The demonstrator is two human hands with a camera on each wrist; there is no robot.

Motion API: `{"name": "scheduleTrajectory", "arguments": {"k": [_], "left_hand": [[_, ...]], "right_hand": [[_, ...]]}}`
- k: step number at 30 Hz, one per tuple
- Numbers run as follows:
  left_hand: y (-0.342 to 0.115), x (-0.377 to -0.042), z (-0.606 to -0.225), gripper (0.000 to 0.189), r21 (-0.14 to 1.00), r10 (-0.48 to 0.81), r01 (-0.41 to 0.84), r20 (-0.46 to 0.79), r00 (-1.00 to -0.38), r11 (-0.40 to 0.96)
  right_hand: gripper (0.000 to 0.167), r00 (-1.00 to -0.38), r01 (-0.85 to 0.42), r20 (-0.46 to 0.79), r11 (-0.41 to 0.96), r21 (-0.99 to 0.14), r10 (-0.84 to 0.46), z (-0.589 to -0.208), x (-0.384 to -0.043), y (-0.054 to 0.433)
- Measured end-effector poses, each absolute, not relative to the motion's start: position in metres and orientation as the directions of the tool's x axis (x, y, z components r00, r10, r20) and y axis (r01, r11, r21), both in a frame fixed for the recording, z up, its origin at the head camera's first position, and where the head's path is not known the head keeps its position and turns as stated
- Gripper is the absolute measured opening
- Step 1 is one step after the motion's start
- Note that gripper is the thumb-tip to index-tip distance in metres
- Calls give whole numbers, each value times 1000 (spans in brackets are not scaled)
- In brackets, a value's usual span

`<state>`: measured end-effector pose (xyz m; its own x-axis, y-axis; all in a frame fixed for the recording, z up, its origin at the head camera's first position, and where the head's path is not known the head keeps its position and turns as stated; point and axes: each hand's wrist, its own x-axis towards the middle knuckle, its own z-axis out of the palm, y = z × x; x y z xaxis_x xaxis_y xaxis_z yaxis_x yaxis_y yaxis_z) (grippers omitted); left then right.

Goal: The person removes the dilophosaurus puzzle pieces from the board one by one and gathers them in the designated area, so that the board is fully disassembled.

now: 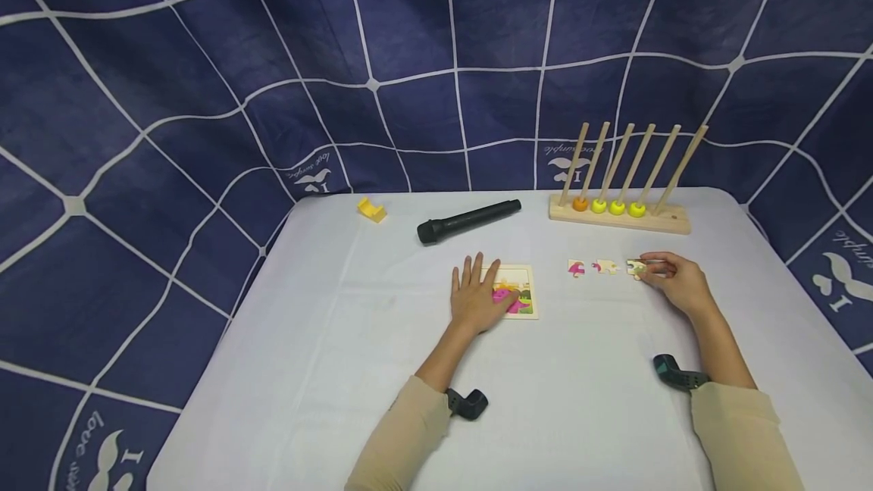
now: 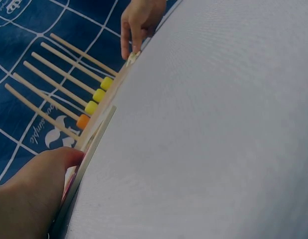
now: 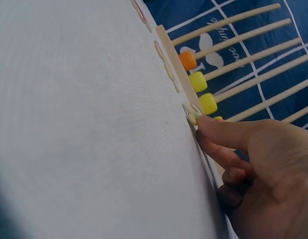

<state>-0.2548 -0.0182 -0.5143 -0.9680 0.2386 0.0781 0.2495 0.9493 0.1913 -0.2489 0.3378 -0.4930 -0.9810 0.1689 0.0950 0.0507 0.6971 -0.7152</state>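
My left hand lies with fingers spread over the left side of a framed jigsaw puzzle, its thumb on the pink part of the picture. The puzzle shows pink, yellow and green, with a pale strip along the top inside the frame. To the right, my right hand pinches a puzzle piece of pale and green colours between thumb and fingers, low at the tabletop. Left of that piece lie two loose pieces in a row: a pale one with pink and a mostly pink one.
Behind the loose pieces stands a wooden peg rack with upright sticks and several orange and yellow beads. A black microphone lies behind the puzzle. At the back left sits a small yellow block. A blue checked cloth hangs behind the white table.
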Motion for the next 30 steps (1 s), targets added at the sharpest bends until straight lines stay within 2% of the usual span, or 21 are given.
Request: {"name": "scheduleTrajectory", "arguments": {"k": [6,17,21,26,30], "left_hand": [[-19,-255,-514,77,200,238,250,82,-968,947],[-21,-254,-511,78,194,247,261,92,-965,946],[-21,-254,-512,78,191,249,261,89,-965,946],[-21,-255,-510,79,196,257,265,64,-964,944],[-23,-256,-508,84,232,277,280,48,-960,932]], "right_hand": [[36,-979,75,87,723,-687,185,-494,-250,339],[30,-986,6,124,773,-634,110,-496,-250,336],[34,-983,14,131,761,-648,130,-495,-250,335],[33,-963,-4,203,740,-672,179,-490,-250,326],[30,-962,-67,235,708,-703,141,-482,-252,308]]}}
